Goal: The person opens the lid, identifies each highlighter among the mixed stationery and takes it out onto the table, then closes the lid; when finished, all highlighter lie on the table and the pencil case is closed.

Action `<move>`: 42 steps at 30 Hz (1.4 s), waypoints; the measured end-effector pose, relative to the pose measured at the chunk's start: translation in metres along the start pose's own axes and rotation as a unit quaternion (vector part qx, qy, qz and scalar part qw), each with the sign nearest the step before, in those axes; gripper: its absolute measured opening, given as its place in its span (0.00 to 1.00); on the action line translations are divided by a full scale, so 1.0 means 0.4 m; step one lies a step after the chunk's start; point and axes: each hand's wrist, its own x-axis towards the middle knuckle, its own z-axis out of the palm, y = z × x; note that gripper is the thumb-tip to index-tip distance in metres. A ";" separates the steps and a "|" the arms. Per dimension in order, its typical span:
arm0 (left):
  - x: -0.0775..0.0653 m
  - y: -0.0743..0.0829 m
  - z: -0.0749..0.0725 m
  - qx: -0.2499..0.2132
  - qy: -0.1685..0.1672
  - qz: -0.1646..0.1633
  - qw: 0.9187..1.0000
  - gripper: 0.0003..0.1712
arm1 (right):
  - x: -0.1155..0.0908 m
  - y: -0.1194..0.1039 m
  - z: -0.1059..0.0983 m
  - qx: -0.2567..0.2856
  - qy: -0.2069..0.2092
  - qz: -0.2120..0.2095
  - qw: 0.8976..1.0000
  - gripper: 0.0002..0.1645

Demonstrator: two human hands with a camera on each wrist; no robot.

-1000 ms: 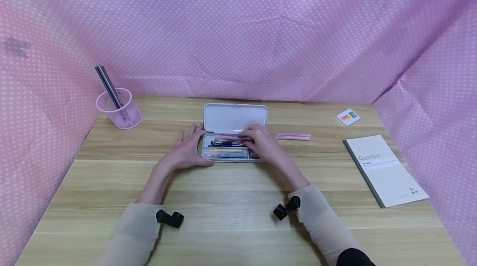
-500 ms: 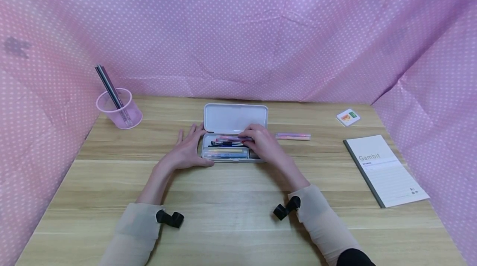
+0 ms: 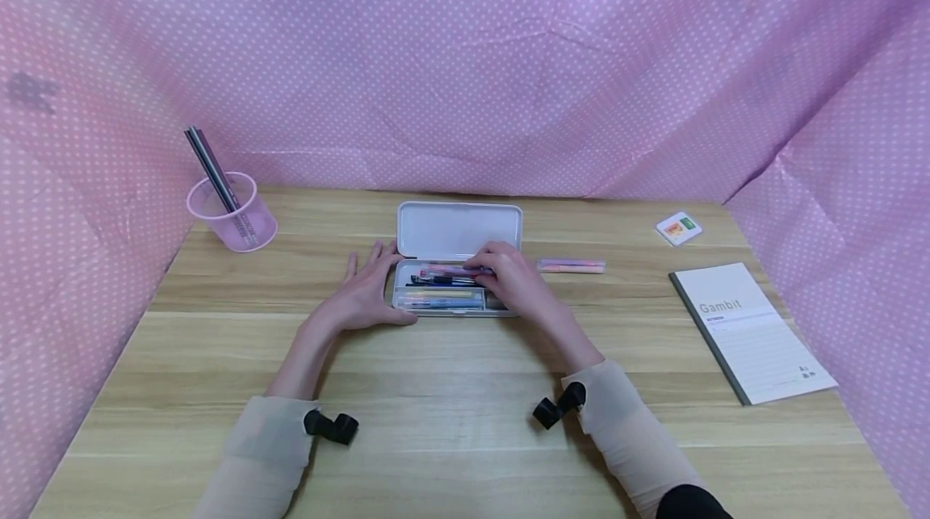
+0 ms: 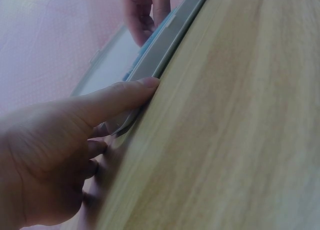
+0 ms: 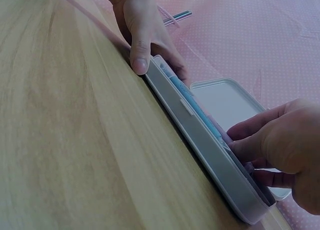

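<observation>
A white pencil case point(image 3: 440, 312) lies on the table with its lid point(image 3: 459, 230) raised at the back. My left hand point(image 3: 361, 296) holds the case's left end, thumb on the front wall point(image 4: 150, 82) and fingers at the end and far side. Over the right part of the case, my right hand point(image 3: 517, 281) pinches a purplish-pink pen point(image 3: 452, 269) lying in the rear compartment. Dark pens point(image 3: 441, 281) are beside it. The front compartment holds blue and yellowish pens point(image 3: 441, 303). My right fingers hide the pen's right end.
Two pink-purple pens point(image 3: 571, 266) lie right of the case. A pink cup point(image 3: 243, 230) with dark, pencil-like sticks point(image 3: 212, 169) stands at back left. At right are a notebook point(image 3: 751, 333) and a small white card-like item point(image 3: 679, 229). Pink dotted cloth point(image 3: 465, 67) hangs behind the table.
The purplish-pink pen in my right hand has shifted very slightly right inside the case. My left hand and the case have stayed in place.
</observation>
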 end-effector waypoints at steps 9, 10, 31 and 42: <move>0.000 0.000 0.000 -0.001 0.001 0.000 1.000 0.59 | -0.001 0.002 0.000 0.001 0.002 -0.001 1.000 0.12; 0.000 0.000 0.000 -0.001 0.001 0.000 1.000 0.59 | -0.001 0.002 0.000 0.001 0.002 -0.002 1.000 0.12; -0.004 0.004 -0.002 0.001 0.001 -0.003 1.000 0.60 | 0.000 0.000 -0.001 -0.002 -0.002 -0.002 1.000 0.12; 0.000 -0.001 0.003 0.003 0.001 -0.001 1.000 0.59 | -0.006 -0.001 -0.011 0.005 0.010 -0.004 1.000 0.12</move>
